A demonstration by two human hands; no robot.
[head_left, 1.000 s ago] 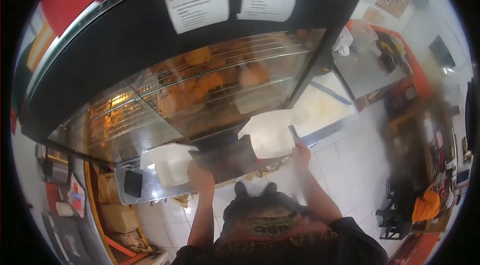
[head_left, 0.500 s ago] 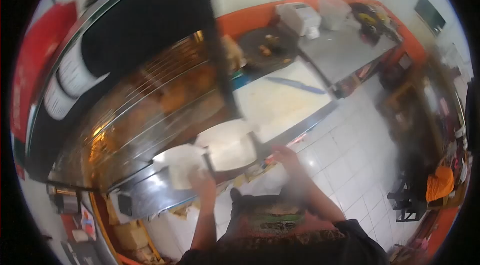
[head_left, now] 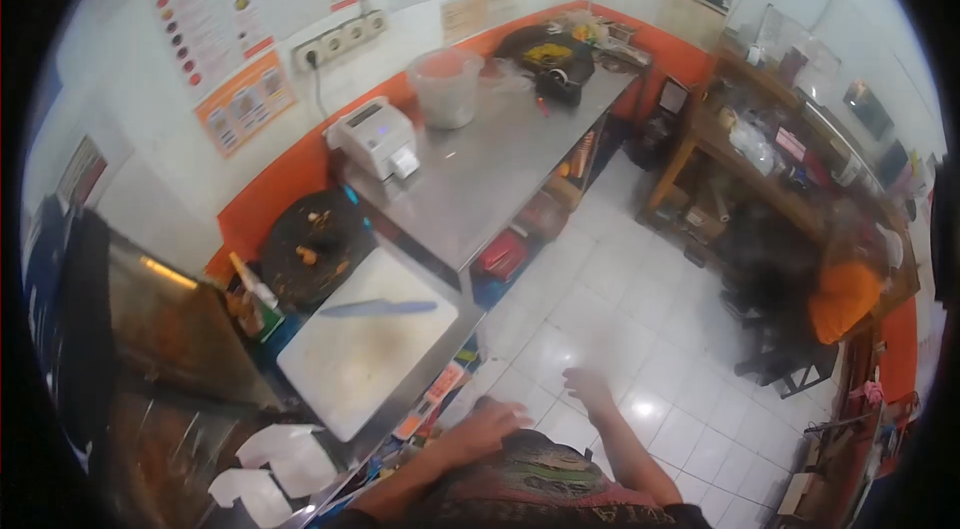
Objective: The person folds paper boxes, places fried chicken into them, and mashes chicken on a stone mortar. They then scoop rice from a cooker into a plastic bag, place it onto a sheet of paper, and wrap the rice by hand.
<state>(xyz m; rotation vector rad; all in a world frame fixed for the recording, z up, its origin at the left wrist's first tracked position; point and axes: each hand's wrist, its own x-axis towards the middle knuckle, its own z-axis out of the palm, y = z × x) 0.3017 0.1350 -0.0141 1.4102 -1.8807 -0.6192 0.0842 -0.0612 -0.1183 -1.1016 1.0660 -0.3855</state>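
Note:
My left hand (head_left: pixel 490 429) hangs in front of my body near the counter's front edge, fingers apart and holding nothing. To its right my right hand (head_left: pixel 587 391) is over the tiled floor, its fingers spread and empty. A white cutting board (head_left: pixel 350 374) lies on the counter, with a blue-handled knife (head_left: pixel 385 308) across it. Two white paper pieces (head_left: pixel 290 459) rest at the lower left beside the glass display case (head_left: pixel 175 349). Neither hand touches them.
Behind the board is a dark round block (head_left: pixel 318 251) with scraps. A steel table (head_left: pixel 470 184) holds a white printer (head_left: pixel 377 137), a plastic bucket (head_left: pixel 445 89) and a dark pan (head_left: pixel 545 54). At the right are a wooden shelf (head_left: pixel 760 174) and an orange cloth (head_left: pixel 845 301).
The view has swung to the right. My left hand has come away from the white papers, which now sit at the lower left. Both hands are now away from the papers.

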